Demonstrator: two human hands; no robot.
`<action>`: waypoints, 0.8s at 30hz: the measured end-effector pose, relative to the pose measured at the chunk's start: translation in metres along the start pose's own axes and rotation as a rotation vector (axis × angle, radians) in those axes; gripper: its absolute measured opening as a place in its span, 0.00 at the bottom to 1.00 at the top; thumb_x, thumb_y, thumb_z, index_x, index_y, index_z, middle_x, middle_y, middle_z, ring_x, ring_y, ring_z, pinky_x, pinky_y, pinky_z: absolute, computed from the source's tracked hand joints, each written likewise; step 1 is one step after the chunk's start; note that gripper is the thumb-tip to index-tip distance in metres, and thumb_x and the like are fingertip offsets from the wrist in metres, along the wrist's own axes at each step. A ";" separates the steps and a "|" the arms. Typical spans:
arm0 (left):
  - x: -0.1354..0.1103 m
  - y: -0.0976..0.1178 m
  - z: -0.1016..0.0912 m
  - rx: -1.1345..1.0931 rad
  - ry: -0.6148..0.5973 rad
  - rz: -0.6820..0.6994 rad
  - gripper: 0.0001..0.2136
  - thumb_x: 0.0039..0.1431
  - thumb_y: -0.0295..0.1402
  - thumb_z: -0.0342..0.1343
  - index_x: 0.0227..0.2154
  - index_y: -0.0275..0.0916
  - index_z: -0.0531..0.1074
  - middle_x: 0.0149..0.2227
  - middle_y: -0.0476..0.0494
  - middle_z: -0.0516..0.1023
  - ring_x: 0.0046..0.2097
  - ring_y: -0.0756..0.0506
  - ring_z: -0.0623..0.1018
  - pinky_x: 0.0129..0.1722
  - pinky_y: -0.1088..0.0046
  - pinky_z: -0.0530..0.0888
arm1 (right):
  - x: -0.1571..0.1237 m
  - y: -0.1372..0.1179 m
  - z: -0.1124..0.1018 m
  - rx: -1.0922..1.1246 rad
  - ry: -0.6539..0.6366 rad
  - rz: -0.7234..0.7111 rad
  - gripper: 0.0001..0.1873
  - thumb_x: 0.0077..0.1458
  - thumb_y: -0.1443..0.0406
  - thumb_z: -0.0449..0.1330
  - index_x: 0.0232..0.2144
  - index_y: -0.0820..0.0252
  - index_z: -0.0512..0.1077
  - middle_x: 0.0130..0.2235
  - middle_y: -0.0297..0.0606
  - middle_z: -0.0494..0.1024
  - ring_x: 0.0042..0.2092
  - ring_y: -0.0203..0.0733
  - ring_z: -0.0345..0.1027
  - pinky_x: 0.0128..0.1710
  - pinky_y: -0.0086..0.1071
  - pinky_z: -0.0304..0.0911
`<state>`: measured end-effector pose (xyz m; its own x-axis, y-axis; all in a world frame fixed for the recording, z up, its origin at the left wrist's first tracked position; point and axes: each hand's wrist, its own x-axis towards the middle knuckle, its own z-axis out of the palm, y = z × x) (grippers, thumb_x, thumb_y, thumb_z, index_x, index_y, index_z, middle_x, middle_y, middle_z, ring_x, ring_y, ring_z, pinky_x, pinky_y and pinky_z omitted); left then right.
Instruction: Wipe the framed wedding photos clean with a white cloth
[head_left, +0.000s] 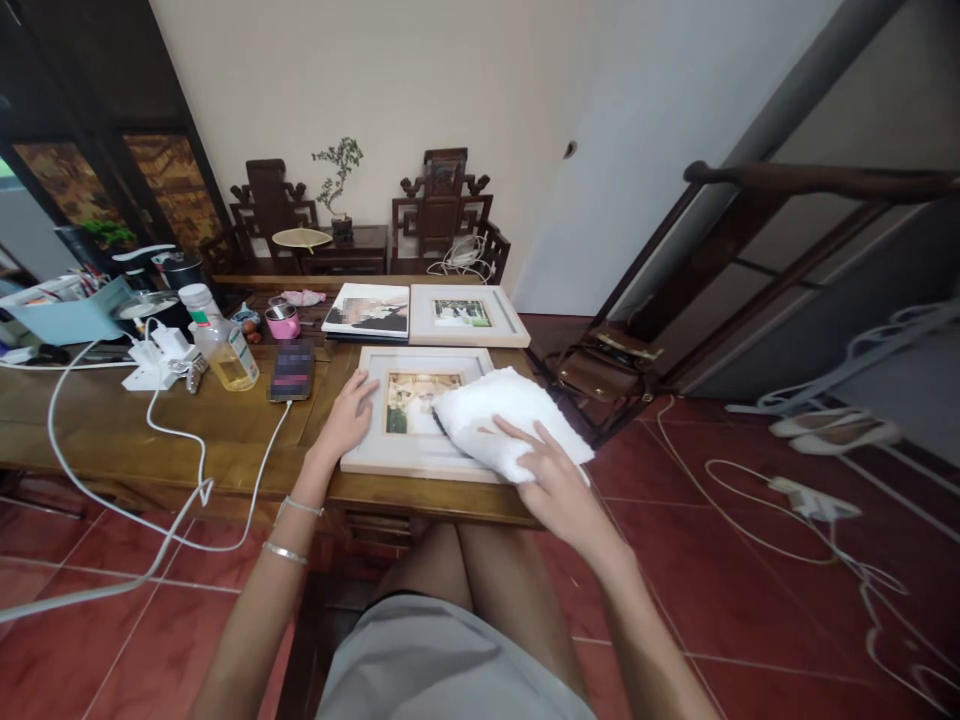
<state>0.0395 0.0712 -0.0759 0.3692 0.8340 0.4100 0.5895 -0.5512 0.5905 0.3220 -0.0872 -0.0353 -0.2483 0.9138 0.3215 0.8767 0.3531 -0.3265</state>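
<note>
Brown polished wood makes up the table (112,440) beneath both hands. Flat between them lies a pale picture frame (420,455), its near edge by the table's edge; a second frame (506,305) lies just beyond, ahead of the right hand. White, fluffy cloth (510,400) covers the near frame's right part, under the right hand (551,475). That hand is partly open, two fingers stretched over the cloth; whether the thumb pinches it from below, I cannot tell. Loosely open, the left hand (345,425) rests on the frame's left border, gripping nothing I can see. To my eye, this wiping is best done with light, even pressure, cloth spread flat into the corners, left fingers steadying the border and off the small picture (409,400) right of them.
</note>
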 end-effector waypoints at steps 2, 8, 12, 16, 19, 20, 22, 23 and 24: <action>0.000 0.001 0.000 -0.006 0.008 0.009 0.22 0.58 0.23 0.45 0.54 0.35 0.70 0.64 0.38 0.62 0.67 0.41 0.57 0.67 0.57 0.55 | 0.003 -0.015 0.007 -0.029 0.037 0.050 0.18 0.40 0.77 0.48 0.26 0.59 0.75 0.57 0.43 0.72 0.65 0.48 0.55 0.67 0.55 0.39; 0.001 0.002 -0.002 0.004 0.014 0.045 0.23 0.58 0.21 0.44 0.54 0.36 0.70 0.64 0.39 0.62 0.66 0.41 0.59 0.66 0.58 0.57 | 0.036 -0.084 0.035 -0.054 -0.053 0.036 0.19 0.43 0.75 0.54 0.34 0.59 0.79 0.59 0.45 0.70 0.64 0.56 0.56 0.65 0.59 0.39; 0.003 0.002 -0.005 0.006 -0.007 0.047 0.22 0.58 0.22 0.43 0.53 0.35 0.72 0.62 0.38 0.65 0.66 0.42 0.61 0.66 0.57 0.58 | 0.045 -0.098 0.060 0.020 0.051 -0.048 0.16 0.42 0.74 0.56 0.32 0.59 0.79 0.58 0.45 0.72 0.63 0.55 0.58 0.65 0.56 0.42; 0.003 -0.001 -0.005 -0.018 -0.040 0.060 0.21 0.58 0.22 0.43 0.52 0.33 0.72 0.60 0.37 0.68 0.66 0.42 0.60 0.66 0.57 0.56 | 0.032 -0.085 0.063 0.117 0.227 -0.130 0.19 0.37 0.77 0.54 0.31 0.59 0.78 0.56 0.45 0.74 0.61 0.52 0.62 0.64 0.53 0.47; 0.003 -0.003 -0.005 -0.027 -0.044 0.057 0.21 0.59 0.22 0.43 0.52 0.35 0.73 0.60 0.38 0.68 0.67 0.43 0.59 0.66 0.56 0.55 | 0.020 -0.066 0.051 0.157 0.263 -0.159 0.19 0.36 0.77 0.52 0.29 0.59 0.76 0.54 0.44 0.76 0.59 0.50 0.65 0.63 0.52 0.51; 0.003 -0.003 -0.004 -0.026 -0.046 0.054 0.21 0.59 0.22 0.43 0.52 0.35 0.73 0.60 0.39 0.68 0.67 0.43 0.59 0.66 0.56 0.55 | 0.016 -0.058 0.047 0.156 0.271 -0.151 0.18 0.36 0.77 0.51 0.28 0.59 0.75 0.52 0.45 0.77 0.59 0.49 0.66 0.62 0.51 0.52; 0.003 -0.004 -0.004 -0.020 -0.053 0.049 0.22 0.59 0.21 0.43 0.52 0.35 0.72 0.60 0.39 0.68 0.67 0.43 0.58 0.66 0.56 0.55 | 0.009 -0.038 0.039 0.134 0.287 -0.112 0.16 0.37 0.76 0.50 0.25 0.59 0.74 0.51 0.46 0.78 0.57 0.49 0.67 0.62 0.50 0.53; 0.003 -0.003 -0.003 -0.017 -0.056 0.049 0.22 0.59 0.21 0.42 0.52 0.35 0.72 0.60 0.39 0.69 0.67 0.43 0.58 0.66 0.55 0.55 | 0.006 -0.028 0.037 0.119 0.299 -0.078 0.14 0.38 0.76 0.50 0.24 0.58 0.72 0.51 0.46 0.78 0.57 0.49 0.67 0.62 0.50 0.53; 0.003 -0.003 -0.003 -0.016 -0.059 0.053 0.22 0.59 0.21 0.42 0.52 0.35 0.72 0.60 0.39 0.69 0.67 0.43 0.57 0.66 0.55 0.55 | 0.003 -0.016 0.035 0.109 0.314 -0.035 0.13 0.39 0.75 0.50 0.23 0.58 0.71 0.51 0.47 0.78 0.57 0.50 0.67 0.62 0.50 0.53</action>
<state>0.0364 0.0750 -0.0744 0.4412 0.8036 0.3995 0.5567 -0.5942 0.5805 0.2924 -0.0832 -0.0604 -0.1234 0.8005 0.5864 0.8166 0.4177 -0.3983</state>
